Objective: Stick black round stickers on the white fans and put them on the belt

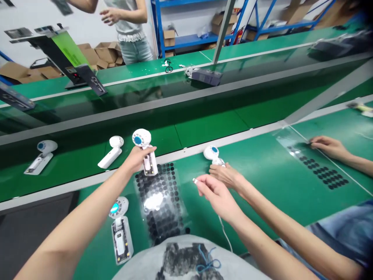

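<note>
My left hand [136, 158] is closed round a white handheld fan [150, 163] with a blue centre on its round head; the handle is uncovered and shows its inner parts. My right hand [214, 194] pinches a small white cable plug [195, 181] between thumb and fingertips, apart from the fan. A white cable [224, 233] hangs below this hand. Beneath the held fan lies a clear sheet of round black stickers [163, 206]. To its left another opened fan [121, 237] lies on the green table, its head centre lit blue.
At right, a co-worker's hand [225, 174] holds another fan [211, 152]; the other hand [330, 147] is by a second sticker sheet [323, 171]. Two fans [110, 152] [40, 157] lie on the conveyor belt [198, 132]. A metal post [223, 33] stands beyond. Another person stands across the line.
</note>
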